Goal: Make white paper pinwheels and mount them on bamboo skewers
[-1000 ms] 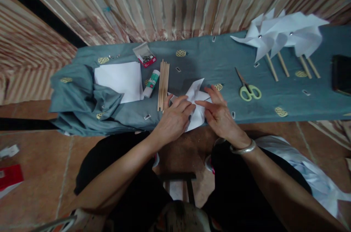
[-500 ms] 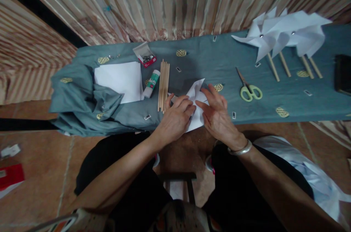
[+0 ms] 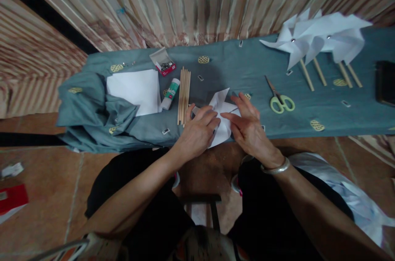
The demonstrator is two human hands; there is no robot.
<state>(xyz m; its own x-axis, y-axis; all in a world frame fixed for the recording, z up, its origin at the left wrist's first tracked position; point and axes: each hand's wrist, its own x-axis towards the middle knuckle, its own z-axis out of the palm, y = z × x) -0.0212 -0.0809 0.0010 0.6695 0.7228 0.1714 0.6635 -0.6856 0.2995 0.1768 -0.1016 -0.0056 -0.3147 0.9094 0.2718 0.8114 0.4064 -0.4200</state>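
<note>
A white paper pinwheel (image 3: pixel 221 131) with folded blades lies at the table's front edge, between my two hands. My left hand (image 3: pixel 199 130) holds its left side, with bent fingers pressed on the paper near the centre. From the right, my right hand (image 3: pixel 248 127) reaches in with the index fingertip at the pinwheel's centre. The thumb sits below and the other fingers stretch out, apart. Whether a pin is at the centre is hidden by the fingertips. Several wooden sticks (image 3: pixel 184 94) lie just left of the pinwheel.
A glue stick (image 3: pixel 170 93), a small box of metal pins (image 3: pixel 165 63) and stacked white paper (image 3: pixel 135 90) are on the left. Green-handled scissors (image 3: pixel 280 100), finished pinwheels on sticks (image 3: pixel 328 39) and a dark object (image 3: pixel 385 84) lie right on the cloth-covered table (image 3: pixel 234 61).
My right hand has shifted slightly right, its fingers drawing back from the upper right blade, which shows more now. My left hand stays in place on the pinwheel.
</note>
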